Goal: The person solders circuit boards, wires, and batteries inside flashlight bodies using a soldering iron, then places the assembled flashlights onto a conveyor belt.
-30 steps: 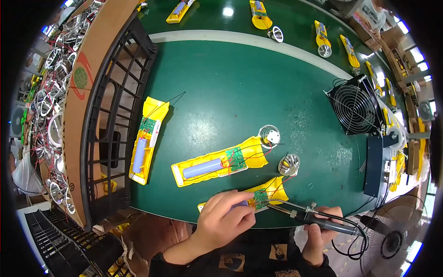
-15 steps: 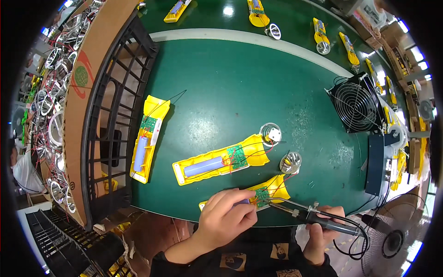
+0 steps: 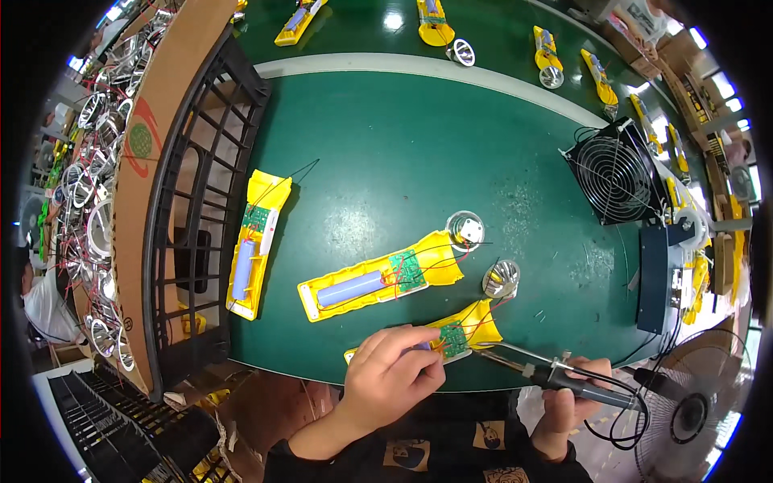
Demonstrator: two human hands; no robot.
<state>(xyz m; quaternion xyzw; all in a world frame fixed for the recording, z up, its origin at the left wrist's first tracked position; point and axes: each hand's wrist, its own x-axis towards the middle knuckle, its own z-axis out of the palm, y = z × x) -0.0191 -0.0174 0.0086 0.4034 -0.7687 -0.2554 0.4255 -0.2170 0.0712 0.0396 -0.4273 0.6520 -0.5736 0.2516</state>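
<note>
My left hand (image 3: 390, 374) is closed over the nearest yellow flashlight housing (image 3: 485, 320), covering most of its battery. Thumb and index finger meet beside the green circuit board (image 3: 455, 340); whether they also pinch a wire is hidden. In my right hand (image 3: 566, 409) is a soldering iron (image 3: 592, 393) with a thin metal tube along its shaft. Its tip points left, at the board's right edge. Red and black wires run from this housing toward a silver reflector (image 3: 502, 280) lying just beyond it.
A second yellow housing (image 3: 443, 258) with a battery and another reflector (image 3: 466, 231) lies mid-table. A third housing (image 3: 268, 191) rests beside a black plastic crate (image 3: 197, 185). At right stand a black fan (image 3: 616, 177) and a dark box (image 3: 654, 278). More housings lie beyond the pale ledge (image 3: 386, 63).
The soldering iron's tip has drawn back to the right, from the middle of the board to its edge. My left hand keeps its place on the housing. The whole view has shifted slightly.
</note>
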